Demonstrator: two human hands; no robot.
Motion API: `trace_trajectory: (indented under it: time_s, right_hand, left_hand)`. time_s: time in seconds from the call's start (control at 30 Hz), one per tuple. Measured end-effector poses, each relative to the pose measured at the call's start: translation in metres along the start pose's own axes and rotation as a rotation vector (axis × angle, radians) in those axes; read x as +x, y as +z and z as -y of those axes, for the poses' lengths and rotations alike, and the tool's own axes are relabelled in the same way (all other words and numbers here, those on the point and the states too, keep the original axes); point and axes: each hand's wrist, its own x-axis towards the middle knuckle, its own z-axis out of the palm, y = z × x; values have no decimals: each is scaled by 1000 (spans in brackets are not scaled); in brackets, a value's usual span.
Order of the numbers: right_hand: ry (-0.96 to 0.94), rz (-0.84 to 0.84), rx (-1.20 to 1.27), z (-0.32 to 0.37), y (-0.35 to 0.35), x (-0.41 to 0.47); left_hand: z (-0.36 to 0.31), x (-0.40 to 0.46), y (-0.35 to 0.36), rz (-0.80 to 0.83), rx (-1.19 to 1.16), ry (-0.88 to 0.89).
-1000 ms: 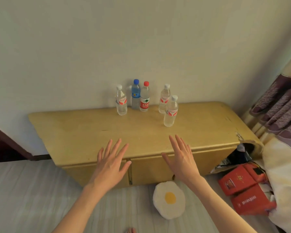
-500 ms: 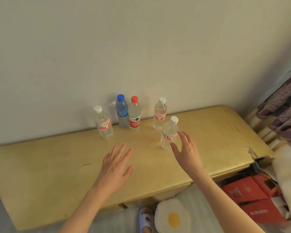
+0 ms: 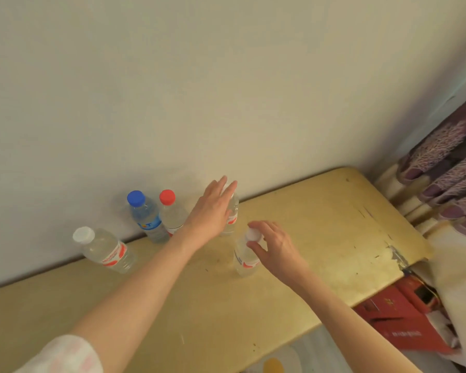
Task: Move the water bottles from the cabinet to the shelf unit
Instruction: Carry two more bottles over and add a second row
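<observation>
The five water bottles are looking full, so each is likely weighing enough to slip from a loose pinch; the thin clear plastic is probably giving a little under pressure, so the labelled waist is seeming the safest place to wrap the fingers, with the cap only good for steadying. All are standing on the yellow cabinet top (image 3: 320, 238) in the middle of the frame, close to the wall: a white-capped bottle (image 3: 106, 250) at the left, a blue-capped bottle (image 3: 145, 216) and a red-capped bottle (image 3: 170, 214) side by side right of it, a rear bottle (image 3: 233, 211) at centre and a front bottle (image 3: 245, 254) standing alone just below it. Most are clear with red-and-white labels; the blue-capped one is tinted blue. The right hand (image 3: 275, 246) is curling round the front bottle's cap and neck, thumb and fingers pinching it; the left hand (image 3: 213, 211) is reaching over the rear bottle with fingers straight and spread, not yet gripping. The shelf unit is not showing.
</observation>
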Motion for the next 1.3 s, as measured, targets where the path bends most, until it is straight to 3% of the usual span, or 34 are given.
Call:
trace_trajectory:
  time_s: [0.23,0.57,0.87,1.07,1.3]
  right_hand:
    - [32,51,-2,3,2,-10]
    - [275,5,-120,37,-8,-41]
    - [537,-414,-59,91,-18,-154]
    - [714,-603,-96,113,-37,-269]
    - [933,-886,-164,141,-48,-463]
  left_hand:
    - [11,10,9,-93,-39,17]
    - [20,-43,2,66,-151,66]
    - [-17,-122,-26,90,-350,253]
    - [-84,-176,-12,245,-317,594]
    - [-209,-272,36,411,-291,942]
